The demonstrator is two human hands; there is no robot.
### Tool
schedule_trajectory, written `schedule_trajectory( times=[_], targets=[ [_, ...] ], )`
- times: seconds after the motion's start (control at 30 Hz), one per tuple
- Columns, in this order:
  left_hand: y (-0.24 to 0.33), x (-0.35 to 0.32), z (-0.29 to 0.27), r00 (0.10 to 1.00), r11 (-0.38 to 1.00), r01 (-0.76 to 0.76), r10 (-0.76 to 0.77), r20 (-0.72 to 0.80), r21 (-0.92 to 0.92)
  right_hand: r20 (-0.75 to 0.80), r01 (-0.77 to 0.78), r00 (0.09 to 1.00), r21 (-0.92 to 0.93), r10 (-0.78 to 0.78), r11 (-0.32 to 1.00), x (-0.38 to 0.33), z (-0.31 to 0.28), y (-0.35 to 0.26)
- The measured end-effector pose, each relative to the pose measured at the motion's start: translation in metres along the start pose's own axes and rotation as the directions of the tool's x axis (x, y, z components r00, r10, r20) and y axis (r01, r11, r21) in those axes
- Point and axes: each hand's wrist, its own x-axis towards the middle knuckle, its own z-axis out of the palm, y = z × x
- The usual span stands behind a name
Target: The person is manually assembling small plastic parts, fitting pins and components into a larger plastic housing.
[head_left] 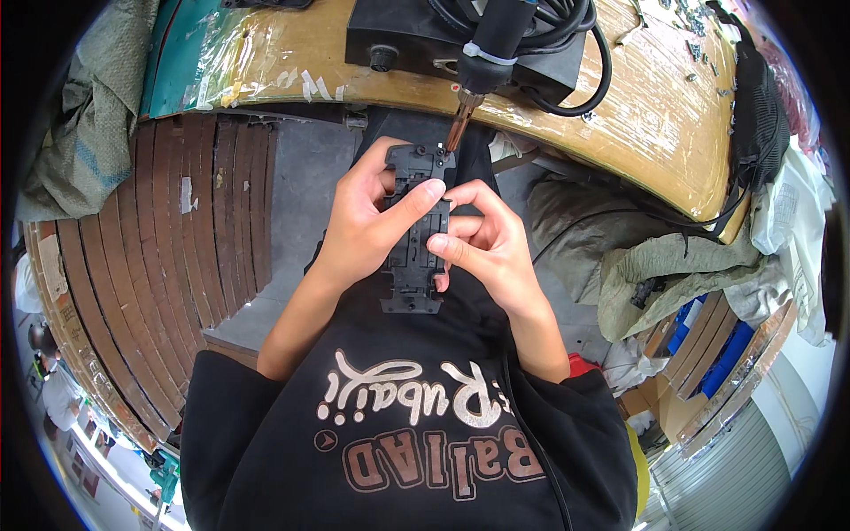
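At the far left, a grey woven sack [97, 124] hangs over the bench's end; nearer, a stack of brown cardboard sheets [168, 257] stands on edge, its layers bowed by the lens.

The left hand [367, 221] grips the left side of a black plastic chassis plate [413, 252], thumb pressed flat across its upper face, the other fingers partly hidden behind it. The plate is held in the middle of the scene, in front of the person's black shirt [398, 398] and just nearer than the bench edge. Long, narrow and matt, it runs from near to far, with raised ribs, slots and small recesses down its centre. Both ends flare wider; the far one carries round posts and small bright spots.

Over the plate's far right corner points a black-handled tool [462, 124] with a coppery tip; whether they touch, I cannot tell. The right hand [491, 243] pinches the plate's right edge with bent forefinger and thumb, another fingertip showing underneath.

Beyond, a black control box [398, 44] with a knob and coiled cable sits on the film-covered wooden workbench [655, 133]. On the right, grey-green cloth [673, 274] lies bunched.
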Motion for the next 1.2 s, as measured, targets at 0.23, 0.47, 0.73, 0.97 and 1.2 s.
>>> schedule_trajectory(
  times=[0.23,0.47,0.73,0.97,1.2],
  targets=[
    [0.004,0.002,0.001,0.999,0.999,-0.035,0.035,0.000,-0.001,-0.011,0.004,1.000,-0.002,-0.004,1.000,0.001,0.002,-0.004],
    [0.006,0.004,0.004,1.000,1.000,-0.018,0.019,0.005,-0.007,-0.031,0.021,0.999,0.006,-0.020,1.000,0.000,0.001,-0.006],
    [-0.027,0.014,0.006,0.977,0.980,0.177,-0.186,0.104,0.088,-0.232,0.011,0.971,-0.214,-0.062,0.977,-0.005,-0.034,0.019],
    [-0.059,0.014,-0.018,0.926,0.907,0.371,-0.377,-0.010,0.198,-0.597,-0.039,-0.174,-0.790,-0.783,0.611,-0.094,-0.164,0.066],
    [-0.062,0.023,-0.019,0.919,0.893,0.389,-0.393,-0.031,0.224,-0.505,-0.661,-0.283,-0.513,-0.815,0.547,-0.232,-0.342,0.047]
  ],
)
